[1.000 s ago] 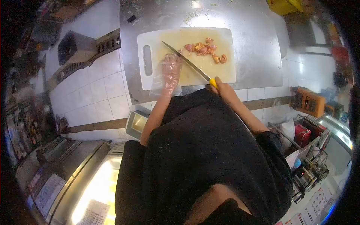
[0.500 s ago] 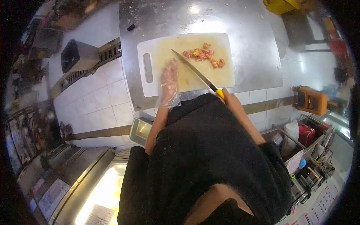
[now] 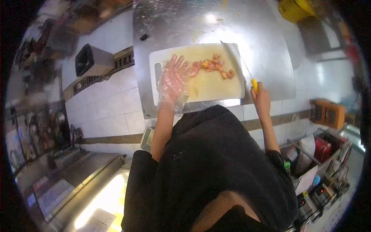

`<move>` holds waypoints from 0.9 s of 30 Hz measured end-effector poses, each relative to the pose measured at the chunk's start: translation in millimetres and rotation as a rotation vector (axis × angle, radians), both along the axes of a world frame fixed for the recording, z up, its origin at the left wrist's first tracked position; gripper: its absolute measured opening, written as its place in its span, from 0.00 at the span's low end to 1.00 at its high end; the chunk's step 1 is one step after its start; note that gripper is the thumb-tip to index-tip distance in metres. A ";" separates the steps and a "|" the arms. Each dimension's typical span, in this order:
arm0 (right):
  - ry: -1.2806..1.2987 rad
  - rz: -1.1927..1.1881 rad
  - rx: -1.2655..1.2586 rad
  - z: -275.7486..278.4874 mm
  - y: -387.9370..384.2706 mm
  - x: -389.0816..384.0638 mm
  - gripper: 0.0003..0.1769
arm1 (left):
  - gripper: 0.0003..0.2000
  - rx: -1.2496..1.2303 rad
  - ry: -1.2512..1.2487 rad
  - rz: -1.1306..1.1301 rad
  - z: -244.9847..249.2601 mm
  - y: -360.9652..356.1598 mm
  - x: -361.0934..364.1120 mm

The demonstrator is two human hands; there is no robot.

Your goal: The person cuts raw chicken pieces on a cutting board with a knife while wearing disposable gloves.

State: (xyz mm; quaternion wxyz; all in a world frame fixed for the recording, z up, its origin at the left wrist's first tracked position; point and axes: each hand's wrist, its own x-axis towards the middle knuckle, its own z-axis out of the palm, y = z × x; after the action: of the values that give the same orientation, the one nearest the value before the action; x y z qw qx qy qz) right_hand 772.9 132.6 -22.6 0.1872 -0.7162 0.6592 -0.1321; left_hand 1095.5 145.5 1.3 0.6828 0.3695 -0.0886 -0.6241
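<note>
My left hand [image 3: 174, 79], in a clear plastic glove, is spread open over the left part of the white cutting board [image 3: 216, 89]. Its fingers point away from me, close to the raw meat pieces [image 3: 212, 65], which look like cut chicken. Whether the palm rests on the board cannot be made out. My bare right hand [image 3: 262, 98] grips the yellow handle of a long knife [image 3: 254, 84] beyond the board's right side. The blade slants up and left, its tip near the board's far right corner.
Under the board is a metal table [image 3: 270, 50] with scraps and a small black object [image 3: 144, 37] on it. A yellow container [image 3: 295, 9] stands at the far right. A grey bin [image 3: 96, 62] is left of the table, and an orange crate-like object [image 3: 328, 114] is at right.
The knife has gone right, from across the board's middle to its right edge. My left hand has spread its fingers and come nearer the meat. The whole view has shifted slightly.
</note>
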 end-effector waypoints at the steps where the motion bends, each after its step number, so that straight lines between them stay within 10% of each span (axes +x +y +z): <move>1: -0.005 0.001 -0.025 -7.5 -11.3 -2.6 0.14 | 0.27 -0.020 0.001 0.043 -5.9 2.6 0.8; 5: 0.081 0.031 0.032 -29.9 -33.3 -4.0 0.18 | 0.26 0.003 -0.032 0.268 -11.6 15.3 8.3; 8: 0.288 0.158 -0.571 -18.0 -36.0 12.5 0.18 | 0.27 -0.027 -0.039 0.435 -16.8 31.8 23.3; 14: -0.814 0.982 0.585 90.3 20.6 145.3 0.13 | 0.28 -0.097 -0.210 0.699 -29.6 69.0 60.8; 27: -1.026 1.301 0.727 -1.7 203.2 416.3 0.26 | 0.24 0.294 -0.567 1.087 -13.8 231.5 251.1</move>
State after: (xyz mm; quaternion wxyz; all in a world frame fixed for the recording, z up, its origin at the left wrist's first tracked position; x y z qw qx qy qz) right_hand 1189.2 335.8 -24.3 0.7105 -0.6972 -0.0391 -0.0871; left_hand 1346.7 377.0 -12.5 0.7945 0.6027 0.0208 -0.0713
